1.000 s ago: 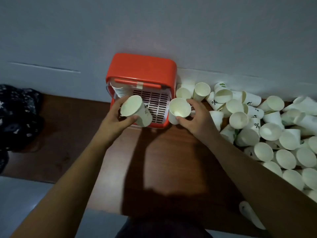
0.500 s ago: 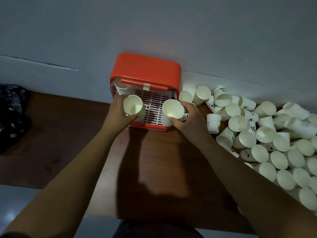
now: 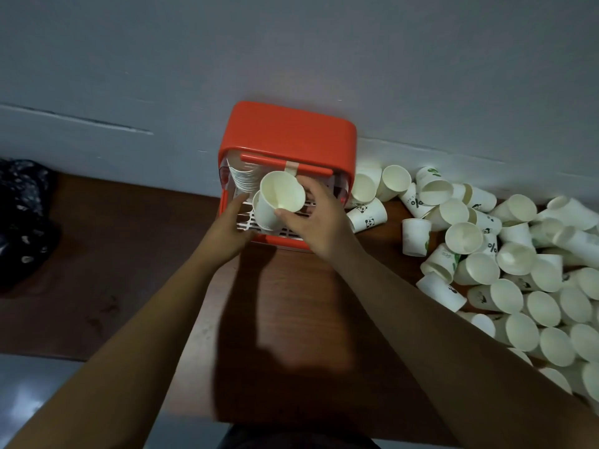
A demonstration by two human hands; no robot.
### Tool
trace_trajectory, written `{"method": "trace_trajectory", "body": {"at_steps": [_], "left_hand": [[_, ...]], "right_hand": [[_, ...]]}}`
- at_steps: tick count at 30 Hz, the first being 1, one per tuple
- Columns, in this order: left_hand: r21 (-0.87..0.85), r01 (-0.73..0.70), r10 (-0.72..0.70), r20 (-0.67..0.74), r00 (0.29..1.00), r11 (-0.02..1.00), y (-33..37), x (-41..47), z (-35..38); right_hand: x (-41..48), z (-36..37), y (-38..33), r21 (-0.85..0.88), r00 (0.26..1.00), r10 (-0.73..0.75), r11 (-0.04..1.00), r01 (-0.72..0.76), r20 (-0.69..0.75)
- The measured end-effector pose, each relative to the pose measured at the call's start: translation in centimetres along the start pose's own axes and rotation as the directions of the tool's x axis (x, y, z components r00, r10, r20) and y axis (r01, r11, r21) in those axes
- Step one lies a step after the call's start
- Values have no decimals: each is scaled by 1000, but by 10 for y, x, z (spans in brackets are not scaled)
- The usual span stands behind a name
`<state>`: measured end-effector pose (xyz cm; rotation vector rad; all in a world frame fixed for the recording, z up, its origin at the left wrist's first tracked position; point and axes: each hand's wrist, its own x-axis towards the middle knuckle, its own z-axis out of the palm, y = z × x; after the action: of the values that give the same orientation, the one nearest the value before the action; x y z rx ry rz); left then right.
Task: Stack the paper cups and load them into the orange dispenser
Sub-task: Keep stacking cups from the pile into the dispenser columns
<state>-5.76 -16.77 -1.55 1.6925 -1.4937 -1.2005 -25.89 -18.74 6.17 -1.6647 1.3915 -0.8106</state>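
Observation:
The orange dispenser (image 3: 288, 137) stands against the wall, with a stack of cups (image 3: 241, 176) visible inside its left side. In front of its white grille, my right hand (image 3: 319, 218) grips a white paper cup (image 3: 282, 196) by its rim and slides it into a second cup (image 3: 264, 218). My left hand (image 3: 231, 228) holds that lower cup from the left. Both cups tilt with their mouths toward me.
A big heap of loose paper cups (image 3: 505, 264) covers the right side of the brown table (image 3: 136, 270), several lying against the wall. A dark patterned cloth (image 3: 22, 218) lies at the far left. The table's front edge is near my body.
My hands came together in front of the dispenser; the cup in my right hand moved left and is now nested in the cup held by my left hand.

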Motion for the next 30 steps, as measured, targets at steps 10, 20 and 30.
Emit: {"method": "trace_trajectory", "body": {"at_steps": [10, 20, 30], "left_hand": [[-198, 83, -101, -84, 991, 977, 4, -1, -4], [-272, 82, -102, -61, 993, 959, 14, -1, 0], [-97, 9, -15, -62, 998, 995, -5, 5, -1]], "right_hand": [[13, 33, -3, -133, 989, -95, 988, 80, -114], [12, 45, 30, -270, 999, -32, 963, 22, -33], [20, 47, 48, -137, 995, 57, 990, -44, 88]]}}
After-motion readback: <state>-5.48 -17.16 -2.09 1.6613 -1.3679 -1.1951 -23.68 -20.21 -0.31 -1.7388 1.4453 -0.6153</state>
